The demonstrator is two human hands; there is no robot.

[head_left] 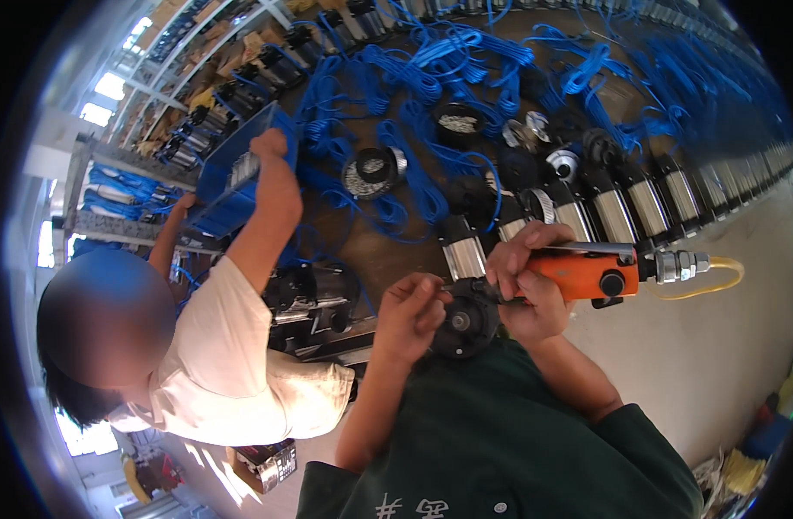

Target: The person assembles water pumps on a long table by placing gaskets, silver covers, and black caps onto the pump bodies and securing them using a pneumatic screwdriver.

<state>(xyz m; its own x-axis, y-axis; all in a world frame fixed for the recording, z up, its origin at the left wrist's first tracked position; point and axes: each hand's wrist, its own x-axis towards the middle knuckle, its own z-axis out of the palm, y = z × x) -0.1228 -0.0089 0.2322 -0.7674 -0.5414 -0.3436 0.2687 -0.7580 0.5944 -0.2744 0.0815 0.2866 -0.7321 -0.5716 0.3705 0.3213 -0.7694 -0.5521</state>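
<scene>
My right hand (532, 281) is wrapped round an orange air screwdriver (587, 273) with a grey lever along its top. The tool lies roughly level, its nose pointing left toward my left hand. My left hand (411, 316) is closed in a pinch close to the tip of the tool; whatever lies between its fingertips is too small to make out. Just below the tip, against my body, is a round black pump end (461, 322) with a metal centre. A silver cylindrical pump body (463, 257) stands on the bench right beyond it.
Coiled blue cables (448, 52) and a round tray of small metal parts (372, 172) cover the bench. Silver pumps (615, 214) line its right edge. A yellow air hose (727, 275) loops from the tool. At left, a co-worker (232, 346) reaches into a blue bin (215, 195).
</scene>
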